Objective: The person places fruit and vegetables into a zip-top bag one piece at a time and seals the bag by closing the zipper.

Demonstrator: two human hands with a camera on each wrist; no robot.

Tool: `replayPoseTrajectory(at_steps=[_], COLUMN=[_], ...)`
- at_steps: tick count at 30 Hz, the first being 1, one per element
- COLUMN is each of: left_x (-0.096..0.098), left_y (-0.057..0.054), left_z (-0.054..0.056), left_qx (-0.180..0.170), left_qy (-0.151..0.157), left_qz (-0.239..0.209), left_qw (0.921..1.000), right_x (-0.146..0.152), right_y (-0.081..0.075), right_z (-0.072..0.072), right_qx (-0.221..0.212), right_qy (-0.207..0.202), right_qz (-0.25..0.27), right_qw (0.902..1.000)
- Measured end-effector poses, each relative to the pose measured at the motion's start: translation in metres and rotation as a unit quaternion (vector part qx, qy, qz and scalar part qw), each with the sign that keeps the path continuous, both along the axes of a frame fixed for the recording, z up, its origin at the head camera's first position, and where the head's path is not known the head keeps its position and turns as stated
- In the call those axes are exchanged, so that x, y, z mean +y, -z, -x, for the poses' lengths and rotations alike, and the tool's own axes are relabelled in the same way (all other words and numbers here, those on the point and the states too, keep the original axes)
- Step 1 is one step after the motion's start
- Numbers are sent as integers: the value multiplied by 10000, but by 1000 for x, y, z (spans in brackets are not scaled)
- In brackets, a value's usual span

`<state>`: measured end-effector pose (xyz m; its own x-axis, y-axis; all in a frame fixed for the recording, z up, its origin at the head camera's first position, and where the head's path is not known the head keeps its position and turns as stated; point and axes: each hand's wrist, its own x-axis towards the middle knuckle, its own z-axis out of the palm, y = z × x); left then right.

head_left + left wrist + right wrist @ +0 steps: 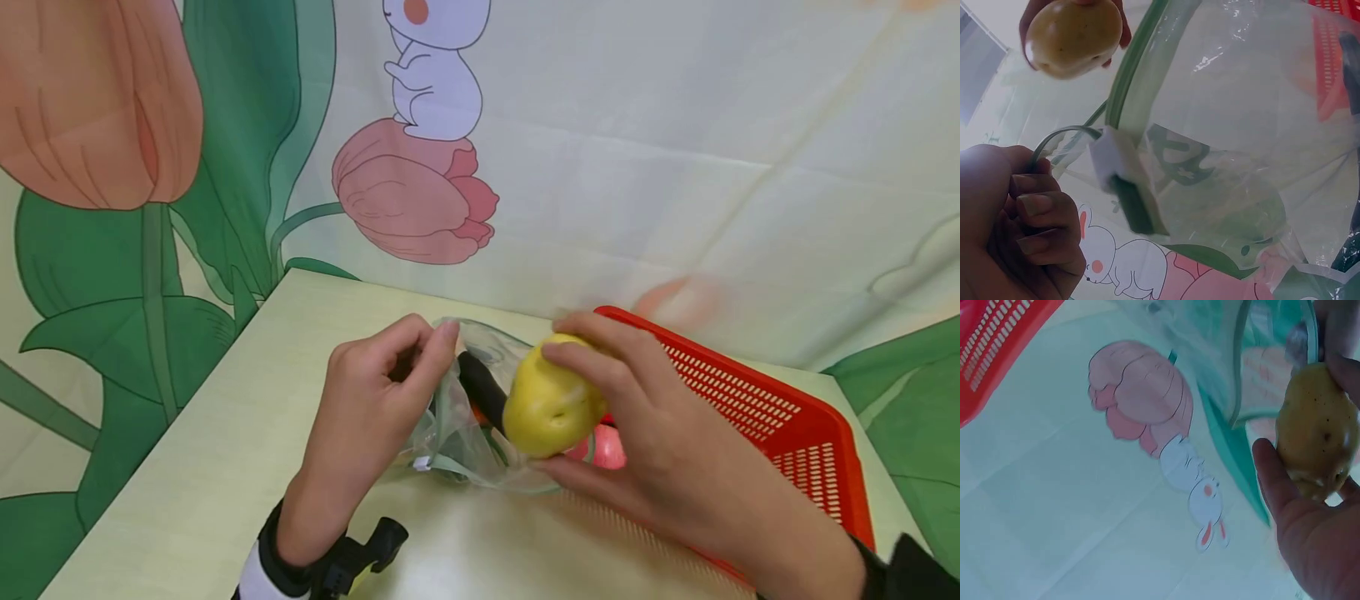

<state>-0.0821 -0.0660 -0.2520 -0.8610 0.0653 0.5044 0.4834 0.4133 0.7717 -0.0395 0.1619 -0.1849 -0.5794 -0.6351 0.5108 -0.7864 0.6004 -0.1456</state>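
My right hand grips a yellow potato between thumb and fingers, over the mouth of a clear zip bag. The bag has a green rim and a white slider. At the bag's left edge, my left hand pinches the rim between thumb and curled fingers. Inside the bag show a long black vegetable and bits of orange and green, partly hidden by the potato. In the right wrist view, the potato shows small dark spots.
Right of the bag stands a red plastic basket with slotted walls. A shiny pink round thing shows beside the potato, partly covered by my right hand. The pale table meets a printed curtain at the back.
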Motion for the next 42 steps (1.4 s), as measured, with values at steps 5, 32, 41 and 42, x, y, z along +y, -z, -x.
replayPoseTrajectory(at_steps=[5, 32, 41, 42], left_x=[-1, -5, -5, -5], left_y=[0, 0, 2, 2], left_z=[1, -2, -2, -3], left_qx=[-78, -106, -129, -111], left_qy=[42, 7, -40, -43], left_qz=[89, 185, 153, 154], left_qw=[9999, 9998, 9998, 9998], right_x=[-14, -11, 20, 28], right_y=[22, 49, 26, 22], right_z=[8, 18, 31, 35], right_qx=[-673, -889, -653, -564], right_qy=[75, 941, 684, 678], right_qz=[-585, -1795, -923, -842], right_qw=[9960, 9752, 9912, 9925])
